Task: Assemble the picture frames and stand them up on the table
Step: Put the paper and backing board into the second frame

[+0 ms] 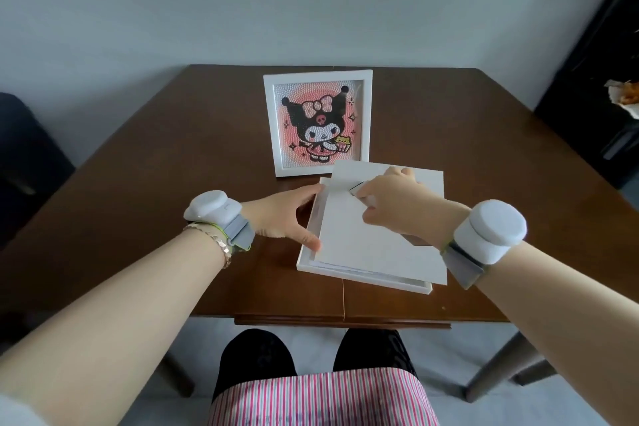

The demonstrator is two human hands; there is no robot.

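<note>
I am bracing the face-down white frame (313, 261) near the front of the table (145, 183) with my left hand (283, 214), its grip spread wide, thumb and fingers pressing the frame's left edge. My right hand (390, 199) is pinching narrowly at a small dark tab on the white backing board (366, 249), which is lying skewed and overhanging the frame's right side. Pressing now may be jamming it crooked or bending the tab. The finished frame (318, 123) is standing just behind, close enough to get knocked over.
</note>
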